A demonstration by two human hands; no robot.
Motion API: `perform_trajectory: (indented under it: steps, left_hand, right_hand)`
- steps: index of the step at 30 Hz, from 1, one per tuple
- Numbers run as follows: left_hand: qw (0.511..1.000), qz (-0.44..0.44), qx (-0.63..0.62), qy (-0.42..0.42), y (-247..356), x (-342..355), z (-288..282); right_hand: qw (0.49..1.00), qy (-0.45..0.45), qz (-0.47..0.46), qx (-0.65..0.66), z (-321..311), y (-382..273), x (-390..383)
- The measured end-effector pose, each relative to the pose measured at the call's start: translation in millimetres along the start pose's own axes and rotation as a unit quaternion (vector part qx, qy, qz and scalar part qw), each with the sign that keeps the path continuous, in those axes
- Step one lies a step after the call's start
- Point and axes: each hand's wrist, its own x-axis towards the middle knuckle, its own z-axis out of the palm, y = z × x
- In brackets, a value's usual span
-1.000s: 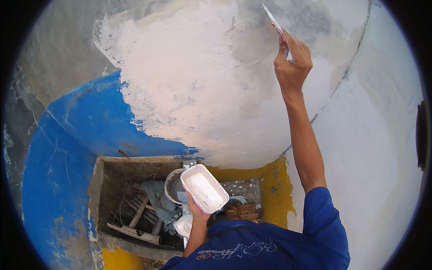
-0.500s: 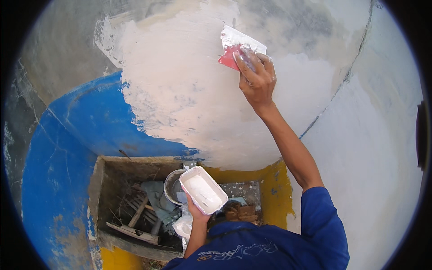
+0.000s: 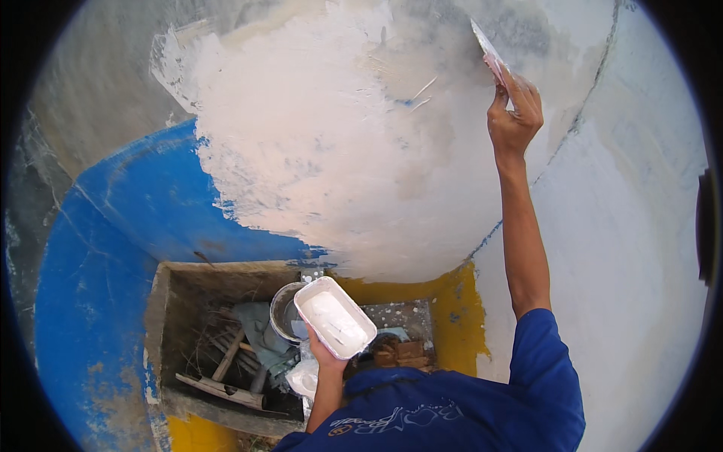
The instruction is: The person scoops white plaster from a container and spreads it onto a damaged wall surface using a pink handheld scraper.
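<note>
My right hand [image 3: 514, 114] is raised high against the wall, gripping a flat putty knife [image 3: 487, 50] whose blade lies edge-on against the surface at the upper right. A broad patch of fresh white putty [image 3: 331, 151] covers the wall's middle. My left hand [image 3: 325, 358] is low in front of my chest and holds up a white rectangular tray [image 3: 334, 317] with white putty in it.
The wall's lower left is painted blue [image 3: 113, 248], with yellow paint [image 3: 459, 316] lower right. Below sits a recessed box [image 3: 173, 301] holding a bucket [image 3: 282, 310], wooden sticks and rags. A pale side wall [image 3: 640, 248] rises on the right.
My right hand has swept the putty knife from the upper middle of the wall back up to the right. The tray in my left hand has stayed put.
</note>
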Motion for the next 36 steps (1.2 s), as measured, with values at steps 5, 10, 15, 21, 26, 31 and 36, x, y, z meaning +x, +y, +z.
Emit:
perform_trajectory:
  steps: [5, 10, 15, 21, 26, 31, 36]
  left_hand:
    - [1.000, 0.004, -0.014, 0.014, -2, -3, 1]
    - [1.000, 0.020, -0.002, 0.014, 6, -6, -5]
    - [0.999, 0.031, 0.017, 0.005, 6, -7, 0]
    - [0.999, 0.031, 0.012, 0.022, 4, -5, -9]
    - [0.999, 0.029, 0.000, 0.021, 8, -12, -7]
    - [1.000, 0.027, 0.003, 0.006, 8, -8, -9]
    - [1.000, 0.030, -0.005, -0.005, 6, -5, -6]
  right_hand:
    - [0.989, -0.141, -0.021, 0.044, 7, -78, -90]
    - [0.970, -0.203, -0.003, 0.131, 14, -118, -126]
    - [0.987, -0.154, -0.029, 0.034, 36, -82, -121]
    - [0.966, -0.222, -0.049, 0.124, 2, -102, -158]
    - [0.995, -0.005, 0.081, 0.060, -21, -31, -53]
    - [0.998, -0.033, 0.056, -0.018, 6, -34, -54]
    - [0.976, -0.183, -0.010, 0.118, 25, -131, -108]
